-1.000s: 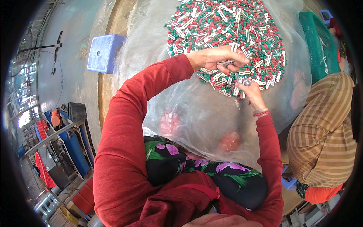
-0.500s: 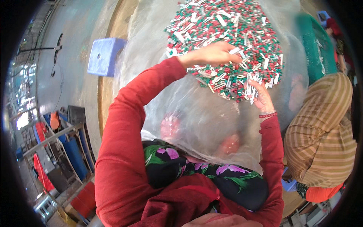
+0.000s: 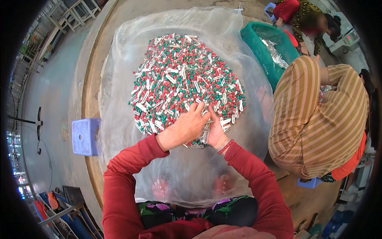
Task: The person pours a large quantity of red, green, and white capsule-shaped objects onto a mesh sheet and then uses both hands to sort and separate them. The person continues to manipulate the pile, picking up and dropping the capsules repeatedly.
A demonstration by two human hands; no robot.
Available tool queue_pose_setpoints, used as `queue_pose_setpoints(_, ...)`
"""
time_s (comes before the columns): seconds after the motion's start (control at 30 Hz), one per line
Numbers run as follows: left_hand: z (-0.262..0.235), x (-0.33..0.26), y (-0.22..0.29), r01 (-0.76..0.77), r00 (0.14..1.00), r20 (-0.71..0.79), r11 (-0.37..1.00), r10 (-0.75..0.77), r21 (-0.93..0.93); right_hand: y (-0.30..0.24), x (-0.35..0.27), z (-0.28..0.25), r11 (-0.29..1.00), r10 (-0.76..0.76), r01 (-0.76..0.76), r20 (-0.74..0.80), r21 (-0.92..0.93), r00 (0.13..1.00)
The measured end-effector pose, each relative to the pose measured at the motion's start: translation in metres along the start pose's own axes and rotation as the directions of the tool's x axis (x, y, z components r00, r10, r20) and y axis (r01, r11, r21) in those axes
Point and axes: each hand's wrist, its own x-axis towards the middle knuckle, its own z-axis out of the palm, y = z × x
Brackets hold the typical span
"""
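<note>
A wide pile of small red, green and white pieces, capsule-like in shape, lies on a clear plastic sheet. Long white and transparent clip-like strips are mixed through it. At the pile's near edge my two hands meet. My right hand, with a red bead bracelet at the wrist, is closed around a bunch of clear strips. Beside it, my left hand has its fingers bent in a pinch next to that bunch; what they hold, if anything, is hidden.
A green mesh basket with clear strips in it stands at the far right. Near it are a person in striped brown clothing and another person bending down. On the left is a blue plastic stool. My feet show under the sheet.
The view has shifted, so the whole pile now shows. My left hand has come from above the pile to my right hand, which still holds the strips.
</note>
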Motion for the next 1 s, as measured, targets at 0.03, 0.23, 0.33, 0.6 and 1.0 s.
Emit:
queue_pose_setpoints(0.03,0.003,0.002,-0.001,-0.026,0.998,-0.059,1.000,0.027,0.008,-0.001,0.006,-0.005,0.999,-0.045,0.045,-0.039,0.000,0.998)
queue_pose_setpoints(0.23,-0.014,0.021,-0.006,-0.116,0.977,-0.204,0.958,0.063,-0.262,-0.011,0.049,-0.033,0.971,-0.182,0.177,0.019,0.158,0.983)
queue_pose_setpoints(0.33,-0.024,0.038,-0.005,-0.091,0.924,-0.381,0.964,-0.011,-0.249,-0.036,0.063,-0.030,0.946,-0.299,0.297,0.001,0.132,0.954)
queue_pose_setpoints(0.6,-0.038,0.017,-0.056,0.072,0.888,-0.412,0.945,-0.207,-0.320,-0.300,0.026,0.067,0.544,-0.837,0.645,0.296,0.536,0.460)
queue_pose_setpoints(1.0,0.046,-0.021,-0.062,0.073,0.994,0.096,0.982,-0.057,-0.176,-0.175,0.037,-0.017,0.568,-0.668,0.549,0.047,-0.613,0.743)
